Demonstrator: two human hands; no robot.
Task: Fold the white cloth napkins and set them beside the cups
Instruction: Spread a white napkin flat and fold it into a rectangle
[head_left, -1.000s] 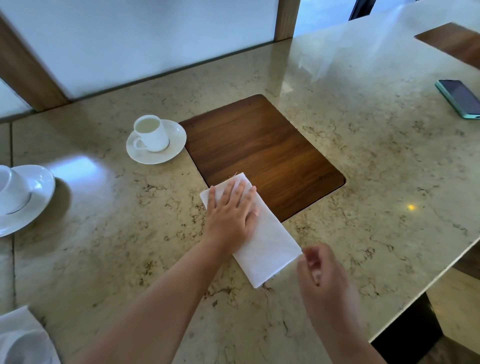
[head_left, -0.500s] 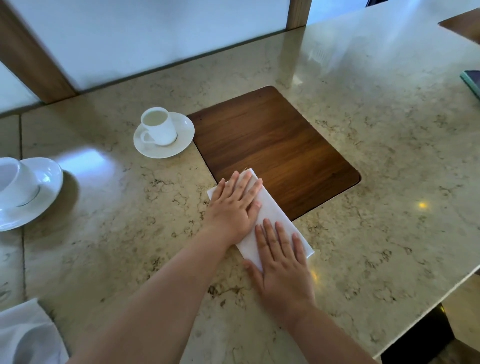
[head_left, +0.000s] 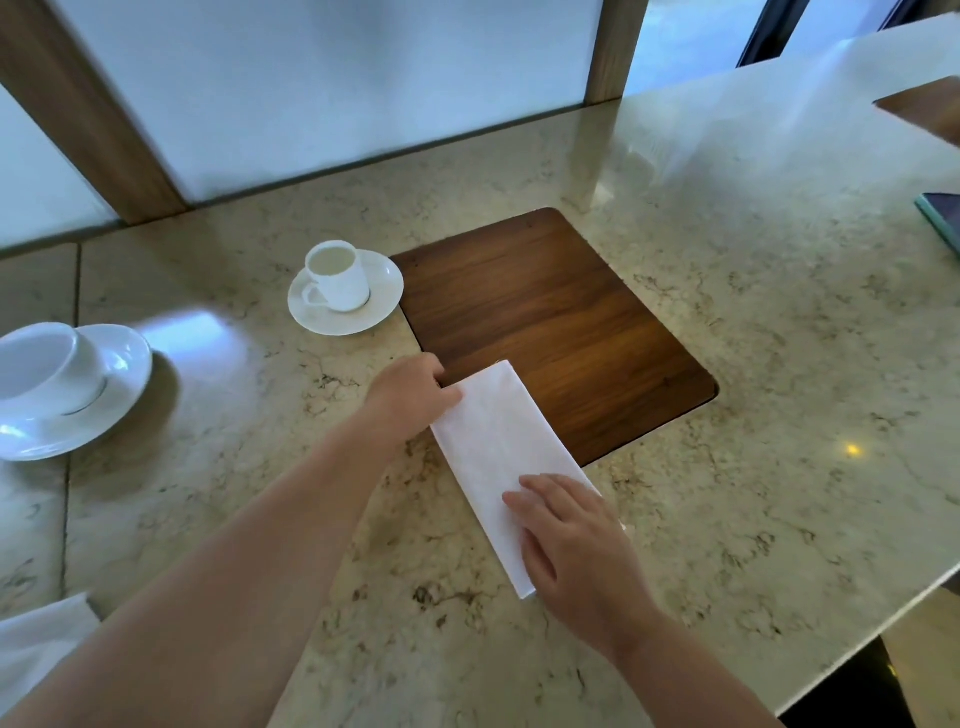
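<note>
The folded white napkin (head_left: 506, 470) lies in the middle of the frame as a long strip, its long axis running from the upper left, where its far end overlaps the corner of the dark wooden panel (head_left: 561, 332), down to the lower right on the marble counter (head_left: 753, 322). The cup on its saucer (head_left: 337, 283) stands well apart from it, up and to the left, on the same side as the left hand (head_left: 415, 397), so that hand looks the nearer one for carrying the napkin over. The left hand is curled at the napkin's far left edge, its fingertips apparently pinching or tucked under the cloth; the exact grip is hidden. The right hand (head_left: 576, 545) lies flat and open, palm down, pressing the near end. A second cup (head_left: 49, 369) sits at the left edge.
</note>
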